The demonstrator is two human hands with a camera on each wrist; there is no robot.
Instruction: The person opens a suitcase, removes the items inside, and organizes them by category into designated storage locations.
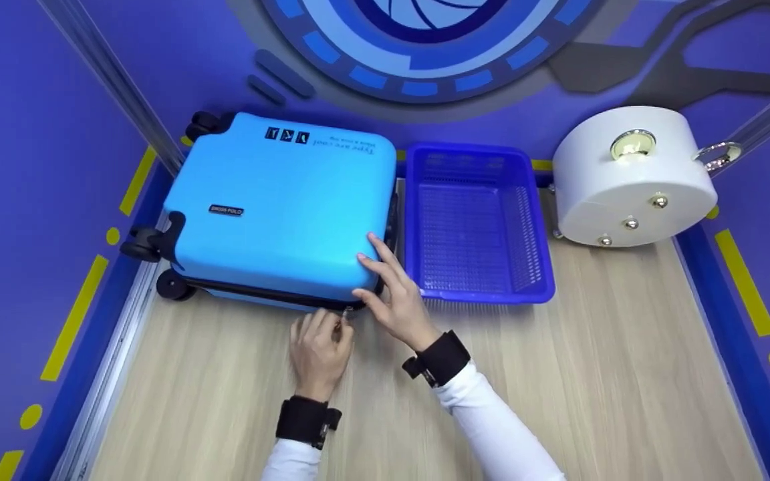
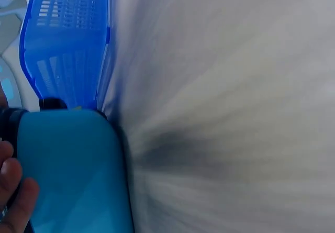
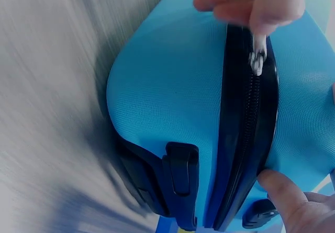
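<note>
A light-blue hard-shell suitcase (image 1: 285, 200) lies flat on the wooden floor, its wheels to the left. My left hand (image 1: 321, 347) pinches the metal zipper pull (image 3: 256, 63) on the near side, close to the right corner. In the right wrist view, closed zipper teeth (image 3: 248, 110) run along the black band below the pull. My right hand (image 1: 398, 300) rests on that corner with fingers spread over the shell, its thumb (image 3: 282, 188) at the zipper band's edge. Curled left fingers (image 2: 18, 191) show at the edge of the left wrist view.
Right beside the suitcase stands a blue plastic basket (image 1: 545, 294) with perforated sides. Farther right, a white drum-shaped case (image 1: 625, 190) with gold studs and a ring handle sits against the back wall. Blue panels with yellow marks (image 1: 74, 317) enclose the floor (image 1: 599, 374).
</note>
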